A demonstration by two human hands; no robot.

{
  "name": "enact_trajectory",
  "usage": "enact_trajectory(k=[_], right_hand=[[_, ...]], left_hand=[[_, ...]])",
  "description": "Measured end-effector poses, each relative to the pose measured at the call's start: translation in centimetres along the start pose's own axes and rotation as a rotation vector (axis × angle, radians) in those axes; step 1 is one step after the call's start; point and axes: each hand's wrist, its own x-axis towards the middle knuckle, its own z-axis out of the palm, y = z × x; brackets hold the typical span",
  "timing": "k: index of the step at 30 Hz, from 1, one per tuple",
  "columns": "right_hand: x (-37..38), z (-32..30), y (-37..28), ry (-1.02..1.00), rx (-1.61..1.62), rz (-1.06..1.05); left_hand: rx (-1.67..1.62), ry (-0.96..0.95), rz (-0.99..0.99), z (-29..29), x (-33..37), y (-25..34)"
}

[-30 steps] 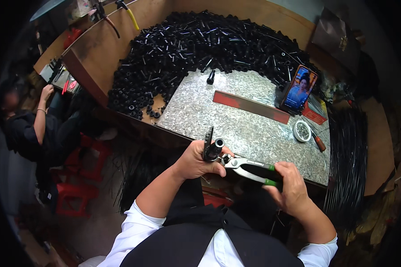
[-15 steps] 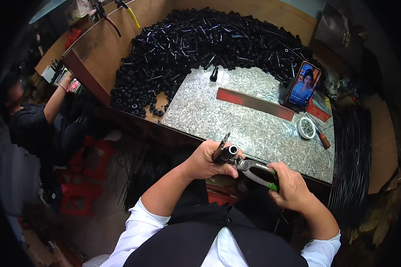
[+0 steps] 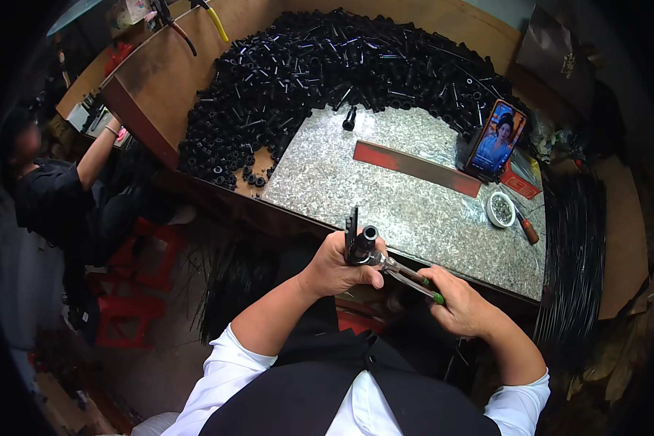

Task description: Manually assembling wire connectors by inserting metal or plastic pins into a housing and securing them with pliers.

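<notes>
My left hand (image 3: 328, 267) is closed round a black tubular part (image 3: 359, 250), its round open end facing up. Thin dark strips stick up beside that end; whether they belong to the part I cannot tell. In my right hand (image 3: 461, 304) are pliers (image 3: 405, 275) with green-tipped handles, squeezed nearly together. The pliers' jaws meet the side of the tubular part by my left fingers, which partly hide what they grip.
A big heap of black tubular parts (image 3: 327, 65) covers the back of the speckled worktop (image 3: 414, 225). On it lie a metal bar (image 3: 414, 168), a propped phone (image 3: 495, 138), a white bowl (image 3: 499, 209) and a screwdriver (image 3: 529, 231). Another person (image 3: 58, 189) sits at left.
The handles of the pliers have come closer together, and my right hand has closed further. The tubular part and the pliers have shifted slightly left, and the strips stand more upright.
</notes>
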Motion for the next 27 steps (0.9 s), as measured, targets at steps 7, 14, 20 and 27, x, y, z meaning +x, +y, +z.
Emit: enact_trajectory(k=[7,14,20,27], right_hand=[[1.3,1.4,-0.1,0.03,0.12,0.143],[0.7,2.4,0.7,0.203,0.058,0.101],[-0.5,-1.5,3.0,0.64,-0.479,-0.078],[-2.1,-8.5,8.5,0.668,-0.756,0.3]], left_hand=[[-0.018,0.08,0.014,0.2,-0.4,-0.3],[0.09,0.109,0.032,-0.5,-0.5,-1.3],[0.071,0.15,-0.034,-2.0,-1.5,-1.3],[0.066,0.059,-0.038,-2.0,-1.3,-1.0]])
